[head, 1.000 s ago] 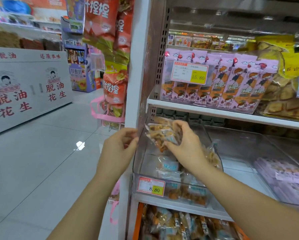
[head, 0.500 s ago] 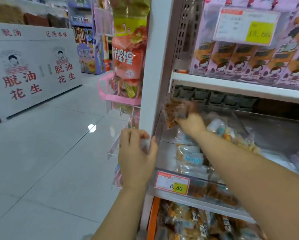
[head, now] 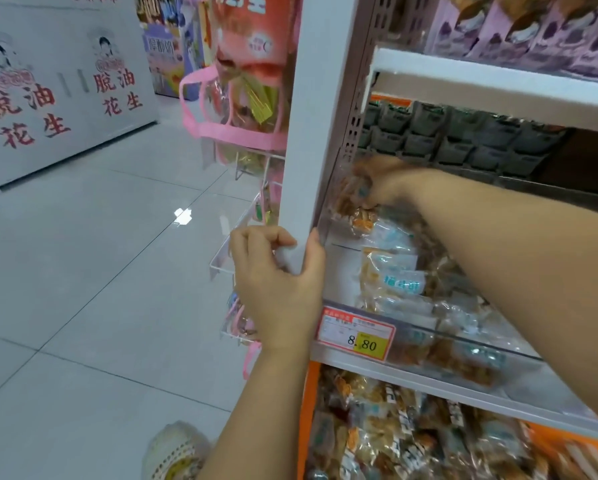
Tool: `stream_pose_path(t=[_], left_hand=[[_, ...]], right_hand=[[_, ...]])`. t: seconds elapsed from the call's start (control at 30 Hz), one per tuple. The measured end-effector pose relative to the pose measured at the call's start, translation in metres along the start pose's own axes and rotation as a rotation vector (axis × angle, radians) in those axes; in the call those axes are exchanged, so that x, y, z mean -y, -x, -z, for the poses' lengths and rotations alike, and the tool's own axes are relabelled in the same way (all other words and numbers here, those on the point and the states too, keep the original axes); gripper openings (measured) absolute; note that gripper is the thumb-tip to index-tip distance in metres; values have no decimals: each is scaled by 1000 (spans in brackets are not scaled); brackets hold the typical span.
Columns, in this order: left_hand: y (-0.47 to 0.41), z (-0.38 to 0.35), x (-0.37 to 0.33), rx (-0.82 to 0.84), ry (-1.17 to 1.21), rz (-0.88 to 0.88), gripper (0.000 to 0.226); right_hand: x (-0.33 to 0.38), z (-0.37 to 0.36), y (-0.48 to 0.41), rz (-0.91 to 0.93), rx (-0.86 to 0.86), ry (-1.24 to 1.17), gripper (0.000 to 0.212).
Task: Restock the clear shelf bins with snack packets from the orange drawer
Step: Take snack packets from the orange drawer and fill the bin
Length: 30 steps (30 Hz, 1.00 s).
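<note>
Dangling snack packets (head: 358,214), long axis vertical

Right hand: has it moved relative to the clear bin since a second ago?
Yes. The right hand, gripping snack packets, has gone deeper into the clear bin, away from the 8.80 price tag and toward the bin's back-left corner.

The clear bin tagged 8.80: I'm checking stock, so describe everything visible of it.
The clear bin looks like transparent plastic and sits on the white shelf above the orange drawer. A red-and-yellow price tag is on its front wall. Snack packets lie loose inside. The right hand reaches in at the back left, gripping packets.
</note>
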<state>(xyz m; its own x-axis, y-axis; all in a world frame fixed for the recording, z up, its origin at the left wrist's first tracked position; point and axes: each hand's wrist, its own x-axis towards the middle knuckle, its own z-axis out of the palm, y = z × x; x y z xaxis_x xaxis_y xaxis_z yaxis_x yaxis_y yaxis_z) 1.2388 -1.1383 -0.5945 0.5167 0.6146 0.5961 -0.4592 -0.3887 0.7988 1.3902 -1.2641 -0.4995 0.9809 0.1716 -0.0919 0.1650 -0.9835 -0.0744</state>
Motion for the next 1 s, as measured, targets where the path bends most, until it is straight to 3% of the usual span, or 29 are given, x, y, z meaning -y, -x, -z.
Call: stream_pose_path(t=[0.17,0.37,0.47,0.57,0.6,0.7,0.8,0.87,1.0], left_hand=[[-1,0,2,8,16,-26,21],[1,0,2,10,15,-15,20],[1,0,2,16,21,-4,20],[1,1,2,18,22,-13,20],[1,1,2,20,23,-15,20],[1,0,2,14,32,6,21],[1,-1,3,10,38,16,21],[1,0,2,9,40,18,21],[2,0,2,8,31,10,21]], right_hand=[[0,-1,-10,56,96,98,72],[5,-4,-17,75,182,196,74],[1,-27,-16,52,99,156,65],[-3,-43,-12,-24,18,-66,48],[-4,-44,-9,-36,-39,-79,49],[-7,-47,3,-33,-276,160,78],[-9,-55,17,-88,-489,93,46],[-10,-63,21,-70,-504,27,31],[-9,-63,8,32,-352,36,46]])
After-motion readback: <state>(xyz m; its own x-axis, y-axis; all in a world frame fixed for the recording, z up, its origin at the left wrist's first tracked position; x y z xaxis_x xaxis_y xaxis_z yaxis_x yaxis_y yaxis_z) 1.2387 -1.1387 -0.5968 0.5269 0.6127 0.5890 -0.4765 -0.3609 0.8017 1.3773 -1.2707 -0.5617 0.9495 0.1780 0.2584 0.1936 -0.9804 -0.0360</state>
